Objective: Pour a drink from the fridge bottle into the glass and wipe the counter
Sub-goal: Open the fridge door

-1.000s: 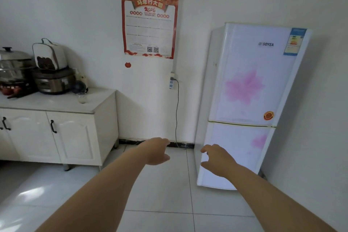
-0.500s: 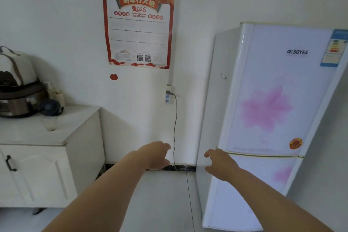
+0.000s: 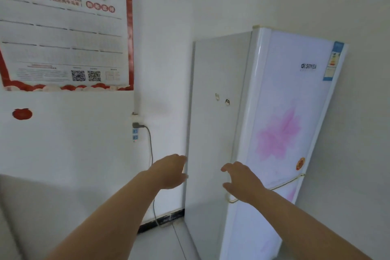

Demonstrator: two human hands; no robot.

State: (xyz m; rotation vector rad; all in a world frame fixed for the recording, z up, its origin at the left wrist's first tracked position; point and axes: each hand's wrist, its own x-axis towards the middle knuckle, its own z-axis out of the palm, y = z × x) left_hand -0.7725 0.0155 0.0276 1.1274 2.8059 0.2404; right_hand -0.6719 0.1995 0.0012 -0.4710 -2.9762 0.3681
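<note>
reading "soyea" on the closed fridge [image 3: 285,95] door.

"SOYEA" on fridge [image 3: 291,91] door; "026" on wall calendar [image 3: 63,34].

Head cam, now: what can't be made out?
- Bottle: not seen in the head view; the fridge is shut.
- Glass: outside the head view.
- Calendar: top and left cut off by the edges, print blurred.
- Right hand: contact with the fridge unclear; the hand covers the spot.
- Fridge bottom: cut off by the lower edge.

Empty hands [image 3: 171,172] reach toward fridge [image 3: 280,124]
</note>
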